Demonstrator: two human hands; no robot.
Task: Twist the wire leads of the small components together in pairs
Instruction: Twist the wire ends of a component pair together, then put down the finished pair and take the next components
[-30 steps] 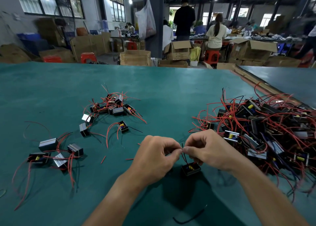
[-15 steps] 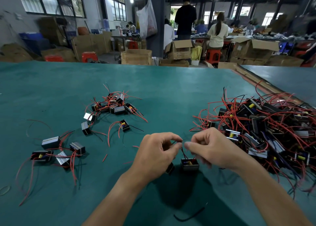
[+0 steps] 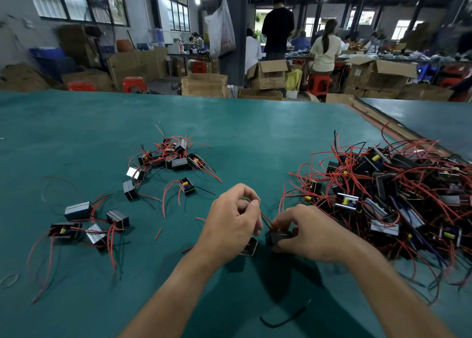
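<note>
My left hand (image 3: 233, 220) pinches the red and black wire leads (image 3: 265, 220) that run down to a small black component (image 3: 278, 236). My right hand (image 3: 310, 231) grips that component just above the green table (image 3: 255, 133). A second small component (image 3: 249, 247) hangs under my left hand, partly hidden. A big tangle of black components with red leads (image 3: 383, 192) lies at the right. Smaller groups of components lie at the middle left (image 3: 173, 156) and near left (image 3: 89, 222).
A loose black wire scrap (image 3: 281, 319) lies near my forearms, and short red offcuts (image 3: 157, 234) lie on the table. A rubber band (image 3: 9, 280) rests at the left edge. Beyond the table stand cardboard boxes (image 3: 204, 84), red stools and people working.
My right hand has dropped from pinching the lead tips to gripping the component itself. My left hand keeps the leads. The view has shifted slightly.
</note>
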